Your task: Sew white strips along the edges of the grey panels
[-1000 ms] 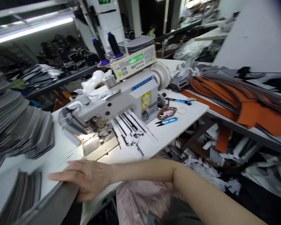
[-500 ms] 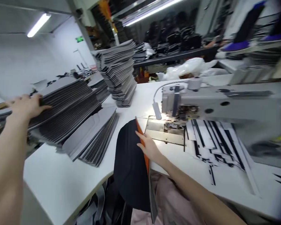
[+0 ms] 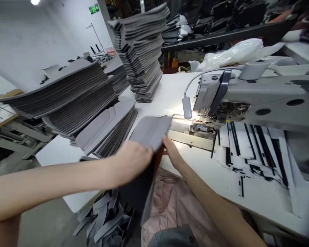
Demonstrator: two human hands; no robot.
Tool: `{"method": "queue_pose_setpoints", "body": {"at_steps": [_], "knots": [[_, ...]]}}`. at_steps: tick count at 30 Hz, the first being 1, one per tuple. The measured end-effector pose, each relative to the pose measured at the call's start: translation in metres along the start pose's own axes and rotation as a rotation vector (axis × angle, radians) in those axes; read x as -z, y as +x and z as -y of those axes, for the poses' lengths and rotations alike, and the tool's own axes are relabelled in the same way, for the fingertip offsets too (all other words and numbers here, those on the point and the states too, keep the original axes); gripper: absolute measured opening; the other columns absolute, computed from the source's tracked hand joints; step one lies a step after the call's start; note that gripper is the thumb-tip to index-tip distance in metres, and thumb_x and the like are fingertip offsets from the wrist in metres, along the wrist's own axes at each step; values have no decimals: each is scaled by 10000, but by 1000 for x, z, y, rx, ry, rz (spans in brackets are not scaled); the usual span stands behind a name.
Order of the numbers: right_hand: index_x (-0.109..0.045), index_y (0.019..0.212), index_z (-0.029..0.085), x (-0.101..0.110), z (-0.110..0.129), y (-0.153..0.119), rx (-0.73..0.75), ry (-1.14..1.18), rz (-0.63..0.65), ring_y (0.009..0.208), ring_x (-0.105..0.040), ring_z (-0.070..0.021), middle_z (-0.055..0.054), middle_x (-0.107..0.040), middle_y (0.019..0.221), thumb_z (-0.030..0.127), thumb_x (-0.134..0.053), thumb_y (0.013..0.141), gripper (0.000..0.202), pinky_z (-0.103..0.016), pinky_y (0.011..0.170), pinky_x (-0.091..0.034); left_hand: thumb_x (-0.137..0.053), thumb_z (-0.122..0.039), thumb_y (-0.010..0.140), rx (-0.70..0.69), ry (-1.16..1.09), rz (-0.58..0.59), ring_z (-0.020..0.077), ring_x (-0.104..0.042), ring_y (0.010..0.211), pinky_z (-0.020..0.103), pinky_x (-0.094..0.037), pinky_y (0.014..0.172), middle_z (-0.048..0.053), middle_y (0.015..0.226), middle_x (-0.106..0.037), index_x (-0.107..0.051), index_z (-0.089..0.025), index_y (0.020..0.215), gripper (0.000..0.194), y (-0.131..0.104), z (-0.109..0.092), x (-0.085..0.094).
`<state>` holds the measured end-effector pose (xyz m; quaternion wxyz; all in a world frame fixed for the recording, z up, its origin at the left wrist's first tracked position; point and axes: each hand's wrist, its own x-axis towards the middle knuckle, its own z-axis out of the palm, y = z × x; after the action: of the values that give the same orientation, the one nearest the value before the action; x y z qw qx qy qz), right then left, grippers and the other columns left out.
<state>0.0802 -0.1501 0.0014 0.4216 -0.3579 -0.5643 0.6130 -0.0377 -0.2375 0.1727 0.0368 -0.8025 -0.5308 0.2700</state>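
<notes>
Over the table's front edge, my left hand (image 3: 135, 159) is closed on a grey panel (image 3: 150, 132), which lies toward the sewing machine. My right hand (image 3: 171, 149) grips the right edge of the panels, its fingers mostly hidden beneath. Below the hands a dark panel (image 3: 137, 188) hangs at my lap, with a strip of orange (image 3: 158, 158) between the layers. Just right of the grey panel is the metal plate (image 3: 193, 138) of the sewing machine (image 3: 267, 99), its small lamp (image 3: 187, 107) lit.
Stacked grey panels (image 3: 79, 92) stand at the left, with a lower stack (image 3: 105, 127) beside them and a tall stack (image 3: 144, 51) behind. White and black strips (image 3: 249, 147) lie right of the needle area. Grey scraps (image 3: 105, 219) are heaped below the table.
My left hand has come from the left stack to the middle with a grey panel, now over the dark one. The view has shifted, and my right hand has stayed near the panel's edge.
</notes>
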Motion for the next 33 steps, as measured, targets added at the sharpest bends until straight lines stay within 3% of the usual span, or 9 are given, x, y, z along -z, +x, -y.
{"method": "queue_pose_setpoints", "body": {"at_steps": [3,5,8,13,16,19,22,27,33], "knots": [[-628,1039,152,8,-14,-10,-44,16,-141,914,-651,-258,-115,-714,1020,562,-648,763,494,-398,778,-549,-631,-223,826,-300,-251,45,251,-662,601,331,-474,526,125,705,-683,-708,-155,857,107,30,-32,-22],[-611,955,163,15,-20,-16,-36,-17,-193,865,-619,-235,-82,-699,940,495,-696,714,419,-366,757,-521,-465,-307,957,-250,-387,-97,233,-669,684,343,-518,651,113,753,-693,-689,-177,780,315,64,-19,-28],[-580,898,190,27,-22,-22,-15,-90,-230,765,-563,-186,-19,-653,844,465,-685,726,341,-307,685,-472,-374,-266,995,-107,-587,-399,228,-660,939,359,-509,875,113,1027,-709,-685,-168,1003,326,127,14,-35],[-502,731,221,52,-14,-24,33,-517,-265,615,-451,-155,26,-514,643,496,-513,901,323,-276,584,-407,-511,-335,928,-199,-855,-345,224,-628,1050,330,-472,927,48,1141,-701,-666,-196,1106,274,205,32,-59],[-599,782,194,75,-9,-32,185,-793,-220,874,-551,-235,-95,-643,911,318,-406,960,290,-401,812,-493,-596,-345,872,-222,-878,-398,217,-629,1009,320,-465,906,36,1072,-717,-691,-200,1041,242,223,22,-72],[-679,964,156,95,-10,-41,538,-1068,-31,1244,-475,-317,-176,-563,1338,147,-486,890,207,-519,1019,-467,-617,-342,865,-194,-878,-404,214,-636,998,310,-470,873,34,1068,-725,-704,-208,1036,234,231,11,-77],[-687,1065,139,104,-17,-40,808,-1163,198,1308,-494,-250,-142,-608,1326,57,-408,942,316,-464,1099,-485,-593,-334,883,-137,-835,-401,212,-640,974,299,-466,837,27,1034,-738,-729,-221,969,197,237,5,-76],[-706,1060,66,108,-29,-32,835,-1164,186,1316,-547,-260,-186,-650,1272,18,-373,957,352,-419,1079,-545,-628,-341,844,-57,-846,-391,195,-631,843,285,-443,735,31,915,-747,-741,-201,830,181,250,5,-71],[-736,956,66,111,-23,-28,848,-1192,213,1299,-576,-263,-186,-675,1246,10,-374,959,366,-390,1069,-557,-723,-429,713,-124,-1207,-223,154,-601,691,251,-441,634,32,735,-715,-730,-151,750,280,269,14,-74]]}}
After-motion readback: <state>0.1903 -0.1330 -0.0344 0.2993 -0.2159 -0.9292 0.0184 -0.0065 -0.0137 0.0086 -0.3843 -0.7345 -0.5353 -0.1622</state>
